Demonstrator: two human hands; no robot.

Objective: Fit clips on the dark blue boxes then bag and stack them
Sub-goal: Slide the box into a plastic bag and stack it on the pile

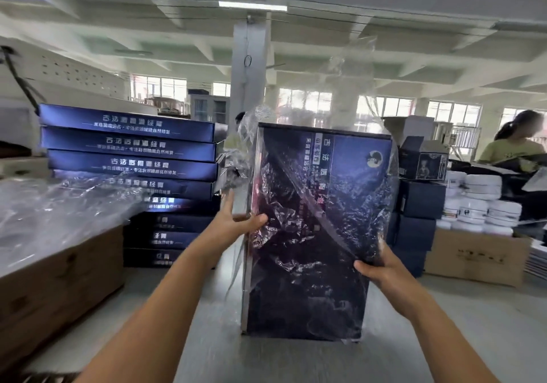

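Note:
A dark blue box (355, 169) stands on end on the grey table (266, 359), inside a clear plastic bag (340, 86) whose open top rises above it. My left hand (233, 220) grips the box's left edge through the plastic, thumb on the front. My right hand (381, 267) holds the lower right edge, fingers behind it. A stack of several dark blue boxes (130, 163) lies flat behind and to the left.
A pile of clear bags (53, 208) lies on brown cartons (59, 279) at left. Small dark boxes (420, 199), white jars (479, 202) and an open carton (476, 258) stand at right. A person (515, 146) works at far right. A pillar (248, 72) stands behind.

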